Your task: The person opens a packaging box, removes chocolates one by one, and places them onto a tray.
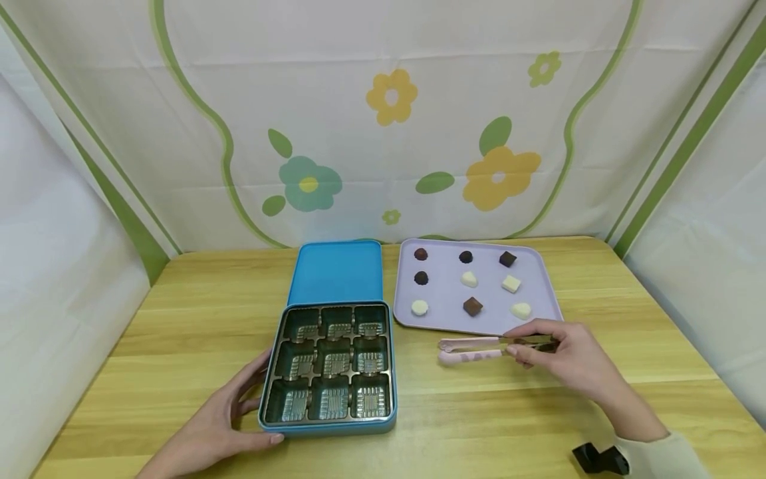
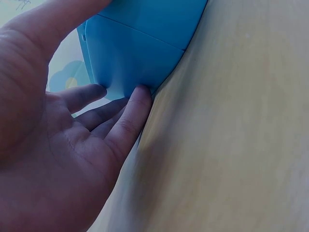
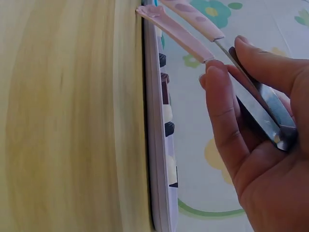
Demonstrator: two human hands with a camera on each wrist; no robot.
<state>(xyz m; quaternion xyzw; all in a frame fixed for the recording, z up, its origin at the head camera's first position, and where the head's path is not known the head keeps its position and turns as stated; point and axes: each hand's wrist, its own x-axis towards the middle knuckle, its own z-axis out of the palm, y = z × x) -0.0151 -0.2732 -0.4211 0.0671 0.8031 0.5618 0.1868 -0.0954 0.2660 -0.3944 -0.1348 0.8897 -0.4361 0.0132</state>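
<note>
My left hand [image 1: 215, 419] rests against the near left corner of a blue tin [image 1: 391, 399]. Its thumb lies along the front wall and its fingertips touch the left side, as the left wrist view shows up close. Inside the tin sits a dark plastic insert [image 1: 351, 378] with several square compartments. My right hand [image 1: 577, 356] holds a pair of small tongs [image 1: 473, 356] by the metal part, thumb and fingers on its two arms. The pink tips point left and stand apart with nothing between them, just in front of a lilac tray [image 1: 445, 293].
On the tray lie several chocolates, among them a brown square one [image 1: 473, 306], a white round one [image 1: 419, 307] and a dark diamond-shaped one [image 1: 507, 259]. The tin's blue lid [image 1: 338, 269] lies behind it. A black object [image 1: 600, 459] is near my right sleeve. A flowered cloth [image 1: 359, 146] hangs behind the table.
</note>
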